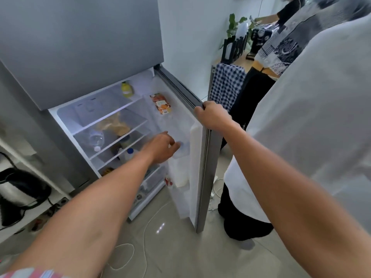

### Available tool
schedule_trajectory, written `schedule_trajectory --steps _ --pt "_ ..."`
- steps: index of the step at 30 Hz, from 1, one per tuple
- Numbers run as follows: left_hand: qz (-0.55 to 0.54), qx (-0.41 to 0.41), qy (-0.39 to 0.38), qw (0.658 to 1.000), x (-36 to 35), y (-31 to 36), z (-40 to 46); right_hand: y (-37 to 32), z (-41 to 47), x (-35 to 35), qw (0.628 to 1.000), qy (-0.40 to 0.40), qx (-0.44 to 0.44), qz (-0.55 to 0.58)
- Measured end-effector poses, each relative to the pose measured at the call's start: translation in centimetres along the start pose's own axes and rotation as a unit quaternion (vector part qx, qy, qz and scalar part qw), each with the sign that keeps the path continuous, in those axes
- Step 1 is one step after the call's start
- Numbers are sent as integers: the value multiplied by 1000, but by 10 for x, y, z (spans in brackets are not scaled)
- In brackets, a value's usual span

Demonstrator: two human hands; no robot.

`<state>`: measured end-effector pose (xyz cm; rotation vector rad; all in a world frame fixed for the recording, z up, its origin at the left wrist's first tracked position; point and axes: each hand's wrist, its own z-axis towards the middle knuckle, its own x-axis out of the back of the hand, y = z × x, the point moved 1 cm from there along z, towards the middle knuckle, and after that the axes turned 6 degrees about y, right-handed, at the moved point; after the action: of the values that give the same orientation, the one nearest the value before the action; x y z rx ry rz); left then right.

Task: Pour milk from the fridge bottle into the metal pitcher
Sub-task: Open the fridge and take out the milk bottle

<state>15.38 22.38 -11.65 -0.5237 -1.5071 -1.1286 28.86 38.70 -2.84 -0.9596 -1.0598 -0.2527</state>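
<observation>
The fridge door [197, 157] stands open. In its door shelf stands a white milk bottle [180, 169] with a pale blue cap. My left hand [162, 147] reaches into the fridge, its fingers spread and loosely curved right at that cap, and no firm grip shows. My right hand [212, 115] grips the top edge of the open door. The metal pitcher is not in view.
Inside are another blue-capped bottle [129, 152], a clear bottle lying on a shelf [96, 138], a yellow bottle [126, 89] and an orange carton [161, 103]. A person in a white shirt [301, 127] stands close behind the door. A kettle [18, 189] sits at left; cables [140, 237] cross the floor.
</observation>
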Motion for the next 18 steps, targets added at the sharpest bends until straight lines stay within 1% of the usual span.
schedule_trajectory --steps 3,7,11,13,14,16,17,18 --pt "38 -32 -3 999 1 6 11 12 -2 3 996 55 -3 -64" --pt "63 -87 -3 994 -1 6 20 24 -3 2 983 142 13 -118" --pt "47 -129 10 990 -7 2 24 33 -3 2 973 177 10 -147" --pt "-2 -137 55 989 -14 -5 23 36 -1 1 969 198 8 -147" --pt "-40 -128 97 986 -19 -10 22 37 0 -1 966 211 11 -148" --pt "-106 -62 174 977 -30 -19 18 38 0 -3 960 233 16 -154" --pt "-136 -10 181 974 -36 -23 17 38 0 -4 958 240 17 -158" --pt "-165 38 166 971 -42 -27 16 38 0 -5 956 244 17 -161"
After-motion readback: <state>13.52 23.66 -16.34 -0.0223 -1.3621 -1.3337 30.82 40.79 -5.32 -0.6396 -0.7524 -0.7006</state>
